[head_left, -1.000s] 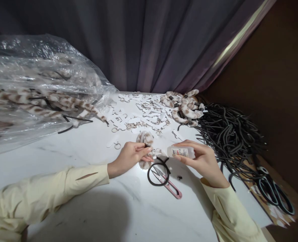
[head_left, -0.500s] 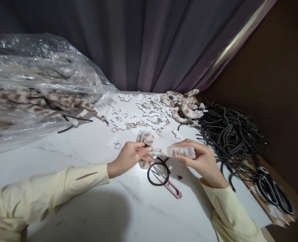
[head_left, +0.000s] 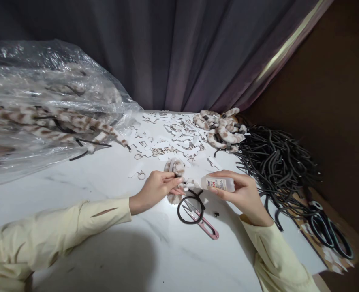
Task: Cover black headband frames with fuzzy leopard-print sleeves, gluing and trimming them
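Observation:
My left hand [head_left: 163,188] is closed in a pinch on a plush strap [head_left: 176,166], white with brown spots, whose fluffy parts show above and below the fingers. My right hand [head_left: 238,190] grips a small white glue bottle [head_left: 220,184] with a printed label, tipped on its side. Its nozzle points left toward the strap; whether it touches anything is hard to make out. Just below lies a black cord loop [head_left: 179,215] on top of pink thread snips [head_left: 209,229]. A tiny black piece [head_left: 216,214] sits to the right of the snips.
Metal clasps and rings with white tabs [head_left: 164,151] are scattered at the back. Finished-looking plush loops [head_left: 226,134] are piled beside a heap of black cords [head_left: 276,158]. Scissors [head_left: 331,231] lie at right; a clear plastic bag [head_left: 60,93] of plush strips fills the left.
The glue bottle and my right hand have shifted very slightly. My left hand and the strap stay in place.

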### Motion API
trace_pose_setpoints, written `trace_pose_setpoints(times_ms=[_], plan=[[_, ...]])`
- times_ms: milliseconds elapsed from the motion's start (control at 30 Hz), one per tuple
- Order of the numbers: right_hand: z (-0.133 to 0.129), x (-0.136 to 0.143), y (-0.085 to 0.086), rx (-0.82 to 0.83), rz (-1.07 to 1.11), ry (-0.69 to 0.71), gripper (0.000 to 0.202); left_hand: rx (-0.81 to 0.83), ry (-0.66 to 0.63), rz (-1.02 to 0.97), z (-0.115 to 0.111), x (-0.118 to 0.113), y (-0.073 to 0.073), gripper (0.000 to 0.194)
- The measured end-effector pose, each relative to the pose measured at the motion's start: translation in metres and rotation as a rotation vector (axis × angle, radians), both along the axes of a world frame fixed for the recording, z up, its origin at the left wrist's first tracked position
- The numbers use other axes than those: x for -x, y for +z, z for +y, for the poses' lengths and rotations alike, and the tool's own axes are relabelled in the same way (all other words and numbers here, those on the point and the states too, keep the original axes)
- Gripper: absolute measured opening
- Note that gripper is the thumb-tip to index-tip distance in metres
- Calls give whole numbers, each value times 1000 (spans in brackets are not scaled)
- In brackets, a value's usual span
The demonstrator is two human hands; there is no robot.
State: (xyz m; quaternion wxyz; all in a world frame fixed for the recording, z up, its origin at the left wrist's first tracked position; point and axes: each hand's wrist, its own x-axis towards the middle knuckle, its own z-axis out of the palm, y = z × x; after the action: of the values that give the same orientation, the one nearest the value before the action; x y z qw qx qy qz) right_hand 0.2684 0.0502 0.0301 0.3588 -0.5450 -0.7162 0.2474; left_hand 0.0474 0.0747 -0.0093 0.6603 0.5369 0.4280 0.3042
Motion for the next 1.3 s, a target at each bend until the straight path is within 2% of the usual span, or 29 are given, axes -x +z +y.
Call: trace_pose_setpoints(times_ms=[267, 567, 1300], plan=[[-3, -3, 3, 62, 117, -122, 18, -6, -5, -26, 0, 2, -4, 27], [-3, 3, 3, 113, 105, -102, 20, 18, 8, -48, 0, 1, -3, 24], [-1, 2, 0, 93, 54, -88, 21, 15, 0, -55, 0, 2, -5, 25]])
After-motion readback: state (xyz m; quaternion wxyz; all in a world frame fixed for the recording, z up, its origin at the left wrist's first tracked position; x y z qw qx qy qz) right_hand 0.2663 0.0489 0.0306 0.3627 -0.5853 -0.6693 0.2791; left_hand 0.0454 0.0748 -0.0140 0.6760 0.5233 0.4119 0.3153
